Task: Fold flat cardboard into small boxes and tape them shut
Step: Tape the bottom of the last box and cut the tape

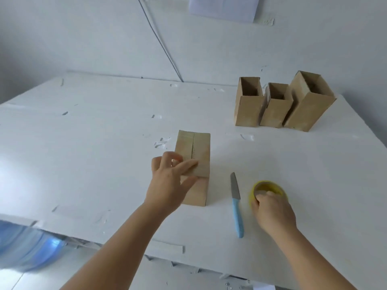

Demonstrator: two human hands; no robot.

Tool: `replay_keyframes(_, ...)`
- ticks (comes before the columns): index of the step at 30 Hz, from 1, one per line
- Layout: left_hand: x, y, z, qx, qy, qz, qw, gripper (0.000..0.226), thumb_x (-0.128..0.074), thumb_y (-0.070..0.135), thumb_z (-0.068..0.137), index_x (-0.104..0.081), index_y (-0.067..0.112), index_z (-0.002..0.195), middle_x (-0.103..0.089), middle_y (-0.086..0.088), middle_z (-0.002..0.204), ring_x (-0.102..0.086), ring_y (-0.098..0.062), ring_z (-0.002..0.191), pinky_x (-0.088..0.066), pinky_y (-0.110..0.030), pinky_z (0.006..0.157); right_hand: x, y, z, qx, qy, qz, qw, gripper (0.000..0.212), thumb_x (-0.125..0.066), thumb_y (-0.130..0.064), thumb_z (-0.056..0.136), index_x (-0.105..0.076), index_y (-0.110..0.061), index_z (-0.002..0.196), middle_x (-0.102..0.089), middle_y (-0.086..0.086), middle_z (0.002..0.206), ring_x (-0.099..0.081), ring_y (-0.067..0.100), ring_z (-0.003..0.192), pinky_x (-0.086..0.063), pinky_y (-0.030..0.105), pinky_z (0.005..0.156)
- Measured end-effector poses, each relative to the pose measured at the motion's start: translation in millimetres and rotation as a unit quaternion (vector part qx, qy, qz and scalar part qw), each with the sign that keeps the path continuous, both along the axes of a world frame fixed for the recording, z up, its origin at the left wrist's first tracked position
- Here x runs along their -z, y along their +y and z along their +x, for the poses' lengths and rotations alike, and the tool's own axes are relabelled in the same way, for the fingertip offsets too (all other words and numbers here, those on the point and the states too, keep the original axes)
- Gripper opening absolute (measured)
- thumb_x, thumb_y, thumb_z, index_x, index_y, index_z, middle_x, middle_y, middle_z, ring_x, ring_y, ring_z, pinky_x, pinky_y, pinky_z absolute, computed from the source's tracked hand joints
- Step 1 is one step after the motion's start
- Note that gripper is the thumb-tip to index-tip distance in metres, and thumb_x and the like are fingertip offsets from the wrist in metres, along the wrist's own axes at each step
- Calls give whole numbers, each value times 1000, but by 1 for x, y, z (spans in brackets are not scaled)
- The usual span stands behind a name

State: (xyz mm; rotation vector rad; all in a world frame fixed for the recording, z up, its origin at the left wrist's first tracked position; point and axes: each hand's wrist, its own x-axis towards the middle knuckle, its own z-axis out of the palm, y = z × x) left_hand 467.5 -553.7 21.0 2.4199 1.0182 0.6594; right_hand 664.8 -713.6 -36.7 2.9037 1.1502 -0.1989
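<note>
- Small cardboard box at frame centre, standing on the white table, closed end upward, flaps meeting along a lengthwise seam with a strip of clear tape over it.
- Left hand reaching in from lower left, fingers spread and laid over the near end of the box top, thumb against the box's near face; pressing rather than clasping.
- Right hand at lower right of centre, fingers curled over the near rim of a yellow tape roll, fingertips dipping into its core; roll lying flat on the table.
- Knife with a light blue handle and grey blade between box and tape roll, lying on the table, blade tip pointing away toward the upper frame, touching neither hand.
- Three open cardboard boxes in the upper right, standing side by side and touching, open ends up, rightmost one largest and closest to the table's right edge.
- Scuffs and bits of torn tape dotted across the table surface.
- Pale wall behind, with a dark cable running diagonally down to the table's far edge.
- Sheet of paper on the wall at top centre-right.
- Blurred blue translucent object at lower left, below the table's near edge; too blurred to identify.
</note>
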Motion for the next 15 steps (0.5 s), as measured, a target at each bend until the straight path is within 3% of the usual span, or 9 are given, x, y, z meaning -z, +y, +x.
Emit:
replay_keyframes(2,3,4,-2,15,-32,-36,999,39,-71,30,82,-63,39,119,-39,11,117,-32,-15,106,-30,-21,95,-7,8,-4,1,-18,-7,1000,31,-40,-40,96,-57,-16,108,-56,7,118,-51,28,112,-45,34,88)
replay_keyframes(4,6,10,-5,34,-56,-51,997,44,-75,25,79,-64,37,119,-38,11,118,-38,-9,103,-30,-16,92,-24,23,-15,-7,25,127,992,45,-44,-41,96,-47,-14,132,-49,11,134,-44,29,124,-36,35,101)
replay_keyframes(7,10,15,-8,75,-102,-87,988,46,-79,19,76,-64,32,118,-37,9,120,-46,8,89,-35,-4,81,-53,54,-50,-94,170,338,921,64,-47,-38,95,-22,-17,150,-28,0,154,-26,18,141,-21,25,111)
replay_keyframes(10,13,19,-8,67,-149,-117,980,43,-79,16,76,-65,38,111,-37,11,120,-50,0,86,-39,-6,79,-50,81,-82,-138,210,352,901,67,-43,-37,98,-10,-19,153,-11,-5,160,-14,8,145,-12,12,105)
replay_keyframes(12,18,22,-10,76,-166,-127,975,46,-79,15,76,-62,44,108,-38,11,122,-51,-2,88,-42,-9,80,-35,86,-89,-135,189,362,903,64,-41,-35,99,-10,-16,153,-5,-4,161,-11,6,145,-13,9,104)
replay_keyframes(15,25,27,-12,97,-182,-150,967,52,-79,10,75,-61,46,109,-38,14,123,-53,-1,92,-44,-12,84,-26,80,-89,-112,183,379,900,67,-38,-41,96,-14,-12,151,-19,-1,158,-27,3,136,-14,-4,99)
